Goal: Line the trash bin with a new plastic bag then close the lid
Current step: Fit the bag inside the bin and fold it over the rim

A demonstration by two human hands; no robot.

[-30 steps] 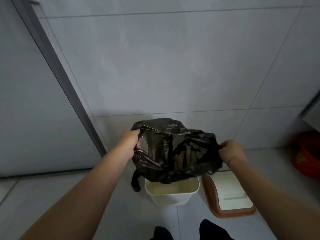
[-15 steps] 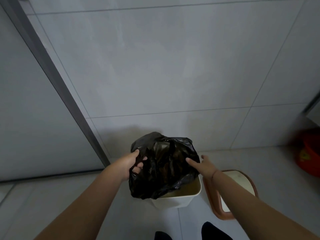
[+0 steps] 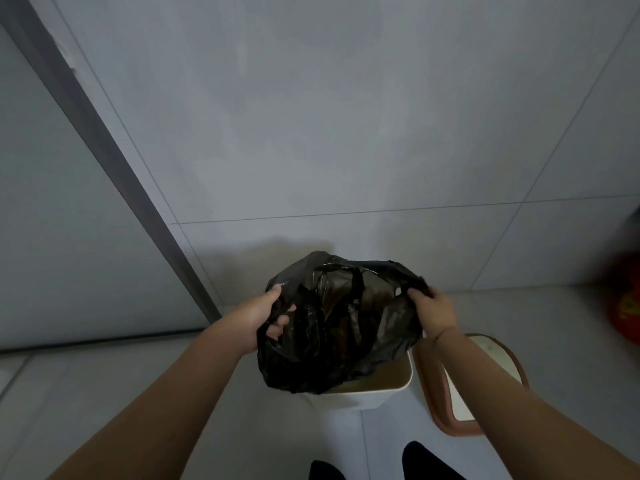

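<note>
Bin (image 3: 377,389) close to tiled wall (image 3: 346,133). Lid (image 3: 502,356) flat on floor (image 3: 242,427), just right of bin. Bare floor left and front.

Black plastic bag (image 3: 339,327) crumpled, glossy, above bin mouth, sagging over rim.

Left hand (image 3: 263,317) grips left edge. Right hand (image 3: 431,315) pinches right edge.

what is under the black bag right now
The open cream bin stands under the black bag, which the left hand and right hand grip. Only the bin's near rim and some inner wall show; the bag covers the rest, hiding its bottom.
</note>
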